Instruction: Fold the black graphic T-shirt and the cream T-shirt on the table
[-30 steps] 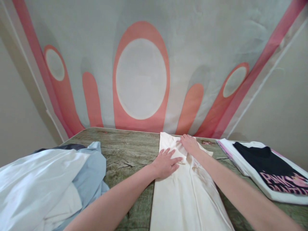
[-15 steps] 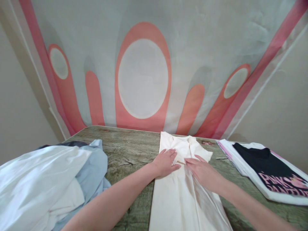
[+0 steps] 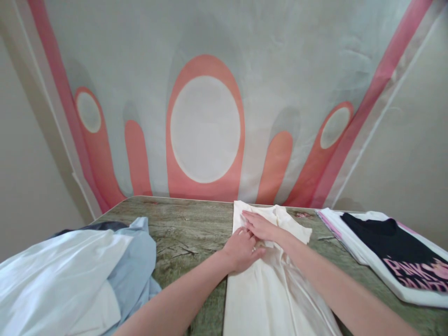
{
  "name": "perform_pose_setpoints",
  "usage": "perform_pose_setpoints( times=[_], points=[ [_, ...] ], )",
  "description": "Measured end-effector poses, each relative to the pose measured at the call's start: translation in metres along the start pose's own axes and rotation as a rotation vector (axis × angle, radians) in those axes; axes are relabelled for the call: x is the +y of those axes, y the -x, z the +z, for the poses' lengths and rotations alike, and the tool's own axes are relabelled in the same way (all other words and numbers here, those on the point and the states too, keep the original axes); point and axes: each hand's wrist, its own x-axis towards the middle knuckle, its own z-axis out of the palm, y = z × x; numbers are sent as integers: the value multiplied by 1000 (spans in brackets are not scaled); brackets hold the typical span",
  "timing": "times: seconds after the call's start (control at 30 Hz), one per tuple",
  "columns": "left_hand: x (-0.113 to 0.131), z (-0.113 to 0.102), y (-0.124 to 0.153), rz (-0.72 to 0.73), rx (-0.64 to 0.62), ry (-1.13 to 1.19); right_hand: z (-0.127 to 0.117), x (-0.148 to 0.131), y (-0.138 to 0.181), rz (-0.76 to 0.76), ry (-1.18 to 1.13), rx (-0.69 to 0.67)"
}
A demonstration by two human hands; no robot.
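At the table (image 3: 189, 224), presses left hand (image 3: 241, 249) and right hand (image 3: 262, 227) flat, fingers together, on the far end of the shirt (image 3: 276, 289), laid long near to far.

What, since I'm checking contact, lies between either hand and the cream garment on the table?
Nothing visible does. The left hand rests directly on the long cream fabric garment, and the right hand lies on its upper part beside the left, on the grey-green wood-grain table.
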Motion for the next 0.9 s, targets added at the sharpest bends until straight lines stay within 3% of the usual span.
perform_pose_setpoints(
  times=[0.13, 0.27, 0.47, 0.63, 0.77, 0.9],
  points=[
    [0, 5, 2, -25, -18, 35, 2, 23, 0, 163, 93, -64],
    [1, 8, 3, -53, -23, 46, 0, 44, 10, 324, 308, 39],
    [-20, 10, -8, -196, -19, 14, -14, 43, 30, 268, 322, 142],
    [-53, 17, -39, -295, -66, -50, -27, 42, 34, 267, 306, 176],
    [-71, 24, -67, -309, -70, -86, -20, 51, 28, 325, 284, 201],
    [-85, 30, -79, -300, -58, -111, -10, 59, 27, 305, 147, 317]
  ],
)
